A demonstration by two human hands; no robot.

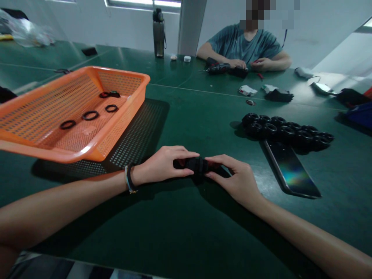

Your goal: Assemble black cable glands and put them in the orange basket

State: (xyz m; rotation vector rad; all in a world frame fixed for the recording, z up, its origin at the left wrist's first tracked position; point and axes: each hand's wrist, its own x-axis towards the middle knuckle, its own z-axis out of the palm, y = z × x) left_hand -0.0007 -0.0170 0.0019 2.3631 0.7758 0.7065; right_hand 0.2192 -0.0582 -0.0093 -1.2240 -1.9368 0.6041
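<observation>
My left hand (164,164) and my right hand (236,178) meet at the middle of the green table (186,232). Both pinch a small black ribbed part (198,165) between thumb and fingers, one hand at each end. The part lies just above the table top. A band sits on my left wrist. To the right, a heap of several black round parts (286,131) lies on the table. An orange perforated basket (72,116) at the left holds several black rings (90,114).
A dark phone (292,170) lies face up beside the heap. Across the table another person rests both hands near a power screwdriver (217,69). A dark bottle (158,35) stands at the back. Small white and black items (276,93) lie at the far right.
</observation>
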